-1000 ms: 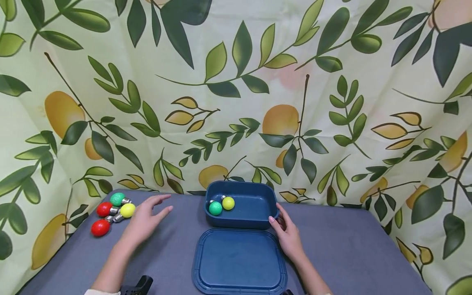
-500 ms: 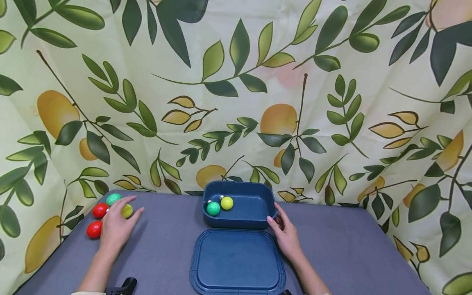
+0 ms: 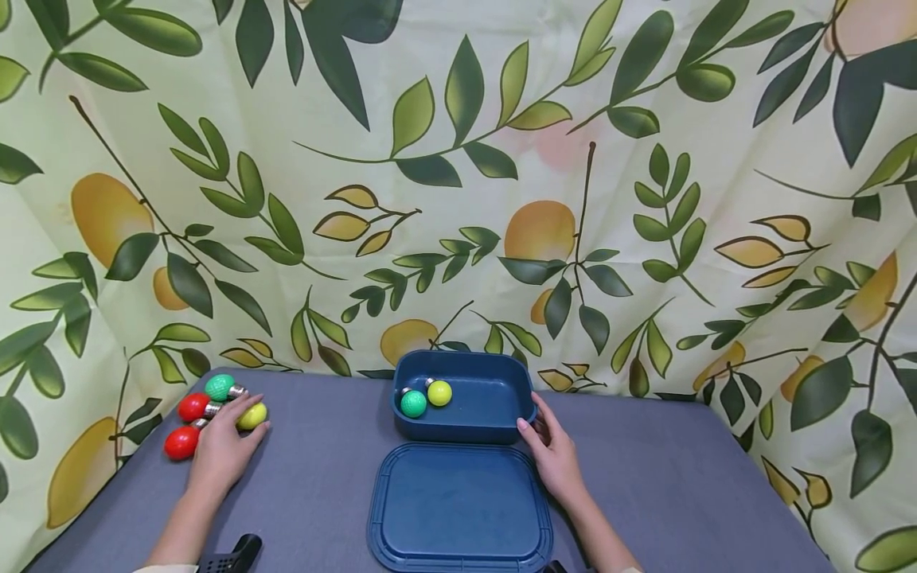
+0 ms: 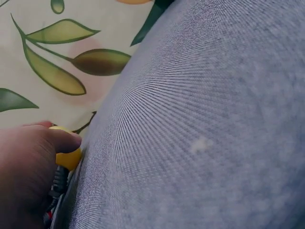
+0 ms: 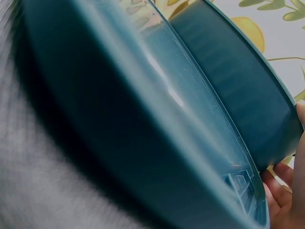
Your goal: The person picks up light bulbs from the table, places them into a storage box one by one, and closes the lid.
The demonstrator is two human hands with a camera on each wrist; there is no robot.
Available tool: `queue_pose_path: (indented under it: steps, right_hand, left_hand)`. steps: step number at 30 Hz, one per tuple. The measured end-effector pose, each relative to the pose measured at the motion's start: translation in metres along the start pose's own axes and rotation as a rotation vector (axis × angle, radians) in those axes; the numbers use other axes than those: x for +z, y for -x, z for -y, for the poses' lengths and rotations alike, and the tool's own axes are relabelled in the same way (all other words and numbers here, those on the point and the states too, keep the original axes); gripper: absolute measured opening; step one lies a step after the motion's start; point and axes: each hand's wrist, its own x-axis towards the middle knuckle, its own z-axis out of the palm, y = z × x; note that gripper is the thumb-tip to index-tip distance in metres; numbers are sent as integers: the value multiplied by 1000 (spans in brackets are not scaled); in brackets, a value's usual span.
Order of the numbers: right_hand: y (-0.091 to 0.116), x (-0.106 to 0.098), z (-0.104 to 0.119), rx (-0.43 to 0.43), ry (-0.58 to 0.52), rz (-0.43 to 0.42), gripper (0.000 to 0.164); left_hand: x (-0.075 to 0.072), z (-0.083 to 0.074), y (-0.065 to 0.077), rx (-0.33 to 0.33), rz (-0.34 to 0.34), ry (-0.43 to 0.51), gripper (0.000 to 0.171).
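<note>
- The person's left hand [image 3: 218, 450] reaches down to the worktop [image 3: 645, 477], which is covered in grey-blue cloth; its grip is narrowed, thumb and fingers curled about a round yellow bulb [image 3: 252, 415]. How firmly it presses cannot be told.
- That yellow bulb lies between thumb and forefinger, partly hidden by the hand.
- Just beside this grip are a textured green bulb [image 3: 219, 387] with a silver screw base, an upper red bulb [image 3: 192, 407] and a lower red bulb [image 3: 181, 443].
- The person's right hand [image 3: 559, 458] pinches the near right corner of a deep blue, rounded rectangular box [image 3: 458, 433], thumb outside.
- Inside the box, toward its left end, sit a second green bulb [image 3: 413, 403] and a second yellow bulb [image 3: 440, 393], side by side.
- A flat blue lid [image 3: 461, 505] with rounded corners lies just in front of the box.
</note>
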Motion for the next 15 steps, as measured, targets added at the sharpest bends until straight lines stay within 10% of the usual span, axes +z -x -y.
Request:
queue_pose_path:
  steps: [9, 15]
  right_hand:
    - [-1, -1, 2, -1, -3, -4, 60]
    - [0, -1, 0, 2, 9, 1, 61]
  left_hand:
    - [12, -5, 1, 109, -37, 82, 45]
    - [16, -7, 3, 9, 2, 196, 47]
